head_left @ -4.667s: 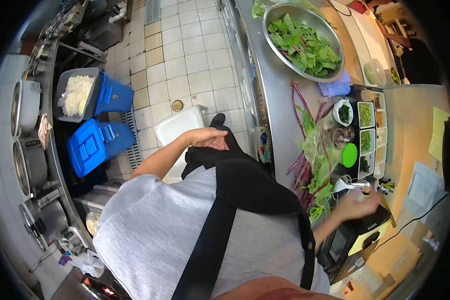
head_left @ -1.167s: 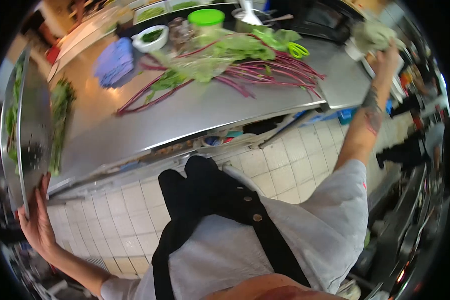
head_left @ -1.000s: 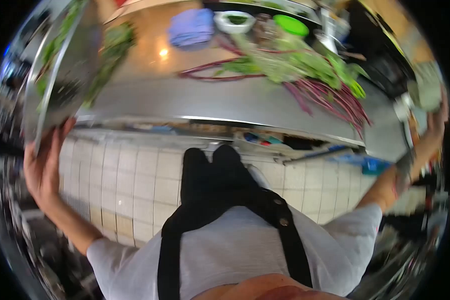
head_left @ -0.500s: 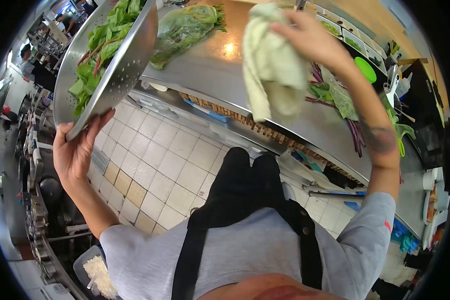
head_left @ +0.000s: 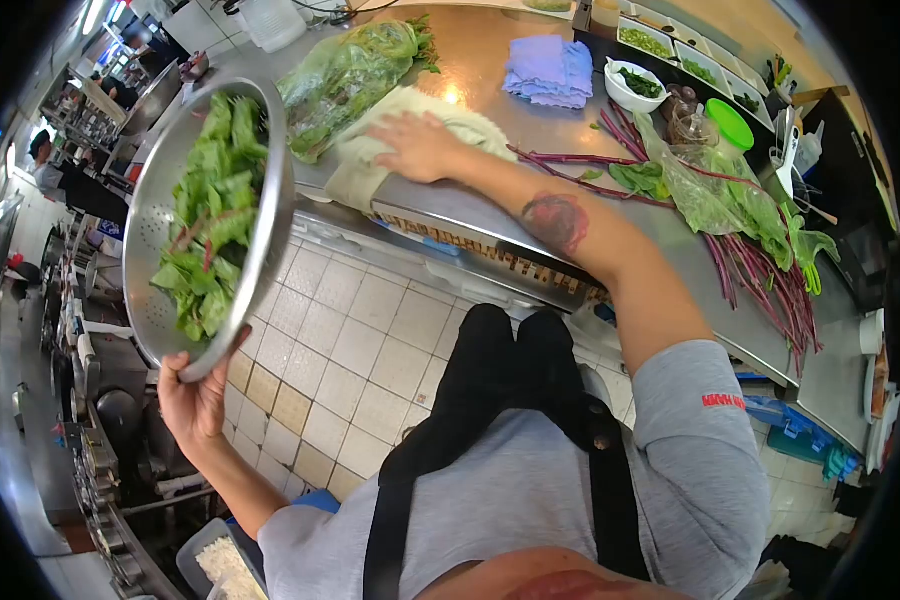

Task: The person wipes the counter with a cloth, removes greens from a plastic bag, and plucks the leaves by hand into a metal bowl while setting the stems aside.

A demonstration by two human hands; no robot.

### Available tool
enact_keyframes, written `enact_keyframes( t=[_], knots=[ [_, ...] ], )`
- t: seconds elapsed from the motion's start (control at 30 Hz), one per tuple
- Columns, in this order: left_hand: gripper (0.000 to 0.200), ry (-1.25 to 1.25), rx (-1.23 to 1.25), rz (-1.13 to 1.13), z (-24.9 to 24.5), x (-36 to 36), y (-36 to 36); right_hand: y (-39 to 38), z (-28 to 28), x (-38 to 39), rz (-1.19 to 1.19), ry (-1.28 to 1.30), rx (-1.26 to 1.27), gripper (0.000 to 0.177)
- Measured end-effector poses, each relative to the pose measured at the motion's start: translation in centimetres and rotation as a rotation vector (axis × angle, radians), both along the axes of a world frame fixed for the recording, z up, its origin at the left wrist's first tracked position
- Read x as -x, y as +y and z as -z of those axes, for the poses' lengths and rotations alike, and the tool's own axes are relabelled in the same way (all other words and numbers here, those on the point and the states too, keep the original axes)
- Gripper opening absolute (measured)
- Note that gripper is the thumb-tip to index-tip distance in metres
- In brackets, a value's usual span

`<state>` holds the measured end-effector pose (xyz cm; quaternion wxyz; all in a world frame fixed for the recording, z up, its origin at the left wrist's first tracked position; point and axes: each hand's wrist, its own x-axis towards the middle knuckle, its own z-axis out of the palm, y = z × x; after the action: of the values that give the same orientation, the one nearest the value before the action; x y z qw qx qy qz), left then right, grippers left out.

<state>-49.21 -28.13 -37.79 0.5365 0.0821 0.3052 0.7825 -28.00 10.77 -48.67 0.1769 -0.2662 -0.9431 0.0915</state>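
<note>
My left hand (head_left: 196, 398) grips the rim of a perforated metal colander (head_left: 272, 200), its fingers closed on the lower edge. The colander is tilted and holds green leaves (head_left: 210, 225) with some reddish stems. My right hand (head_left: 415, 146) lies flat, fingers spread, on a pale green cloth (head_left: 470, 122) pressed against the steel counter. Part of the cloth hangs over the counter's front edge. Just beyond it is a clear plastic bag of leafy greens (head_left: 355, 75).
On the steel counter (head_left: 590, 225) are a folded purple cloth (head_left: 548, 72), a white bowl of greens (head_left: 634, 86), purple-red stems (head_left: 765, 280) and a green lid (head_left: 730, 125). A tub of white food (head_left: 225, 568) stands low at the left. A person (head_left: 70, 175) is in the background.
My right hand has brought the cloth from the air down onto the counter, to the left. The colander has moved lower and turned. More of the counter's right side shows.
</note>
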Motion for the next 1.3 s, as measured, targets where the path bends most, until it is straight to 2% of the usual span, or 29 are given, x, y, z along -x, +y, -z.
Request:
enact_keyframes(
  t=[0.07,0.13,0.23,0.33,0.4,0.47,0.5,0.57,0.6,0.63,0.67,0.73,0.77,0.8,0.83,0.9,0.93,0.97,1.03,1.13,1.17,1.23,1.3],
  knots=[
    [0.061,0.074,0.078,-0.067,3.0,0.6,-1.6,1.6,0.0,-2.4,0.182,-0.040,-0.067,0.074],
    [0.047,0.151,0.188,-0.133,4.4,-0.7,-2.5,2.4,-0.9,-5.3,0.351,-0.032,-0.133,0.071],
    [0.046,0.112,0.196,-0.148,6.0,-2.2,-2.9,6.2,0.1,-6.9,0.336,0.113,0.078,0.057],
    [0.043,0.067,0.089,-0.075,6.6,-3.0,-3.0,4.8,-1.4,-6.3,0.188,0.472,0.350,0.045],
    [0.040,0.046,0.014,-0.035,6.5,-3.9,-2.0,1.8,-1.8,-3.1,-0.209,0.840,1.220,0.039],
    [0.040,-0.007,-0.059,0.059,5.9,-4.5,-0.6,-3.4,-3.6,-1.2,-0.489,0.874,2.059,0.039],
    [0.040,-0.035,-0.091,0.110,5.8,-4.8,0.0,-9.5,-8.1,-2.1,-0.201,1.088,1.838,0.044],
    [0.040,-0.004,-0.105,0.171,5.8,-5.0,1.2,-8.2,-4.6,-0.5,-0.713,1.062,2.250,0.046],
    [0.040,0.004,-0.100,0.160,5.4,-5.5,1.7,-8.9,-3.8,-0.5,-0.964,1.048,2.341,0.047],
    [0.040,0.013,-0.097,0.146,4.9,-6.1,2.1,-10.0,-3.0,0.0,-1.107,1.043,2.366,0.048],
    [0.040,-0.008,-0.093,0.150,4.0,-6.8,2.3,-12.9,-3.9,-0.1,-0.733,1.146,2.195,0.047],
    [0.041,0.031,-0.079,0.145,3.4,-6.7,1.9,-15.6,-3.8,-0.7,-0.484,1.163,2.082,0.041],
    [0.042,0.052,-0.074,0.141,3.2,-6.3,1.7,-16.0,-3.3,-1.3,-0.590,1.108,2.167,0.038],
    [0.044,0.035,-0.055,0.055,3.5,-6.0,1.5,-16.7,-4.4,-2.9,-0.490,1.041,2.142,0.036],
    [0.045,0.016,-0.056,0.125,3.5,-5.9,1.4,-16.3,-3.2,-3.5,-0.395,0.978,2.048,0.035],
    [0.046,-0.022,-0.057,0.267,3.4,-5.9,0.9,-13.8,-3.2,-6.8,-0.179,0.584,1.285,0.036],
    [0.046,0.048,-0.009,0.025,4.8,-5.9,0.4,-13.6,-4.2,-9.1,-0.055,0.545,0.820,0.039],
    [0.045,0.056,0.042,0.026,6.2,-5.2,-0.6,-13.5,-5.2,-11.4,0.065,0.486,0.353,0.041],
    [0.043,0.070,0.141,0.025,8.8,-3.4,-2.7,-13.4,-4.9,-15.1,0.110,0.382,-0.014,0.041],
    [0.042,0.196,0.339,0.021,12.0,-3.7,-4.7,-15.0,-1.9,-18.9,0.209,0.122,-0.071,0.049],
    [0.041,0.216,0.371,0.014,12.3,-4.9,-4.9,-14.2,-1.6,-20.1,0.176,0.042,-0.025,0.050],
    [0.047,0.212,0.419,0.128,15.4,-3.8,-6.7,-11.4,-2.0,-21.6,0.154,-0.114,0.039,0.050],
    [0.047,0.158,0.407,0.089,17.8,-4.4,-7.1,-8.7,-3.8,-22.3,0.237,-0.248,0.024,0.048]
  ],
)
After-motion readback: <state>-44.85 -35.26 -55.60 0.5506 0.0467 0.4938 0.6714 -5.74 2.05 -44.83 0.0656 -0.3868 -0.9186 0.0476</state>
